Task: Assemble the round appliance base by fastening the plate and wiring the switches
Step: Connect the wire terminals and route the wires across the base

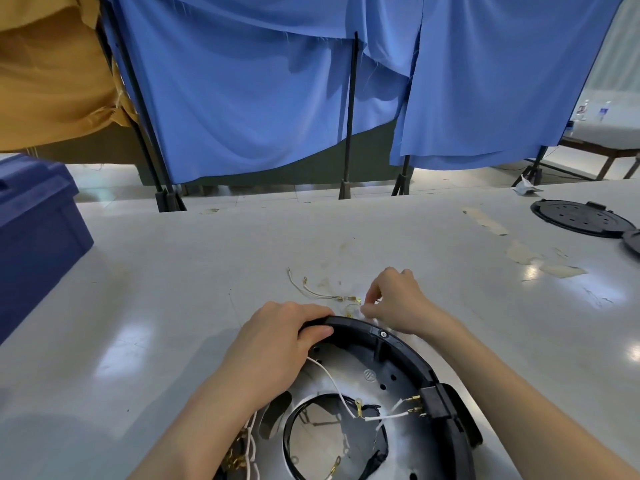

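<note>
The blue curtains [259, 98] hang on black stands across the upper half of the frame, with a yellow cloth [52, 71] bunched at the upper left. The grey table [138, 306] fills the lower half; its surface is glossy and carries patches of torn tape [519, 252] toward the right. A dark blue crate [31, 230] sits on the table at the left edge.

The round base [398, 351], the item under work, lies at lower centre, nearest the person and partly cut off by the bottom edge. Its black rim curves from centre to lower right. Inside it sits a shiny metal plate [346, 379] with a large round opening.

The hands are apart, one on each side of the rim's far edge. The left hand [277, 341] grips the rim, fingers over the outside and thumb tucked inside. The right hand [398, 303] rests on the table just beyond the rim, fingers curled, thumb and forefinger pinching the near end of the loose wires [311, 292], which trail away toward centre frame.

A black lid [581, 218] lies flat at the right edge, well apart from the base. A black switch block [436, 401] is fixed to the rim at lower right, with brass terminals facing inward. A white wire [332, 379] runs from under the left hand across the plate to a brass ring end. One screw [383, 334] sits in the top of the rim.
</note>
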`<state>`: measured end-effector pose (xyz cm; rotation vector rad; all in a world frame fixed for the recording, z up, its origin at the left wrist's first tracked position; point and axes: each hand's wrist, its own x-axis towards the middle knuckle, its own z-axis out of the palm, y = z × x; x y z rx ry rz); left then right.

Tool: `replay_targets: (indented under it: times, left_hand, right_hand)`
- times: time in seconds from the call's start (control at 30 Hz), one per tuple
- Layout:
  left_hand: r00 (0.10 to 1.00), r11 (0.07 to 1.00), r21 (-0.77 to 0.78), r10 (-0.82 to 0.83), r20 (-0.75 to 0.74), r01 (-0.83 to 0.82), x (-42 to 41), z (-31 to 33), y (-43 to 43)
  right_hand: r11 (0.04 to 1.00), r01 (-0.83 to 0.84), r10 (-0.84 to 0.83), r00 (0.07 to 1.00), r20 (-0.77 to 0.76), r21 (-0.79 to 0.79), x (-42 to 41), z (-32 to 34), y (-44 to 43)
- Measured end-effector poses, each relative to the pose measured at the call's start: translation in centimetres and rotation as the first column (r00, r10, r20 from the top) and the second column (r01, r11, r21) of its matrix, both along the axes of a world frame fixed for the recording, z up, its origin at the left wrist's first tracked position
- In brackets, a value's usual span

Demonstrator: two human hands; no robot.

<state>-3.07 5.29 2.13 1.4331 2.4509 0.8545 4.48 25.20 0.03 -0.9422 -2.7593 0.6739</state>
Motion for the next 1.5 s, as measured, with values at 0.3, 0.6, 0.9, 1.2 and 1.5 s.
replay_targets:
  times: [0.3,0.6,0.9,1.2,1.5]
  left_hand:
    - [0.999,1.000,-0.005,0.025,0.019,-0.025,0.0,-0.1,0.0]
    - [0.998,0.999,0.011,0.044,0.054,-0.045,-0.1,-0.1,0.0]
    - [0.966,0.895,0.422,0.036,0.255,-0.144,1.4,2.2,-0.1]
    - [0.907,0.757,0.635,-0.145,0.395,-0.155,2.8,3.5,-1.0]
    - [0.825,0.791,0.567,-0.151,0.544,-0.229,3.1,2.8,-1.3]
  right_hand:
    - [0.879,0.006,-0.135,0.962,-0.237,-0.476,1.9,2.3,2.1]
    - [0.756,-0.185,-0.059,0.936,-0.348,-0.628,2.7,2.8,1.9]
    - [0.537,-0.531,0.138,0.822,-0.552,-0.656,4.4,6.1,-2.1]
    - [0.523,-0.615,0.114,0.737,-0.666,-0.590,5.0,6.5,-5.8]
    - [0.510,-0.588,0.067,0.755,-0.653,-0.628,5.6,6.0,-6.4]
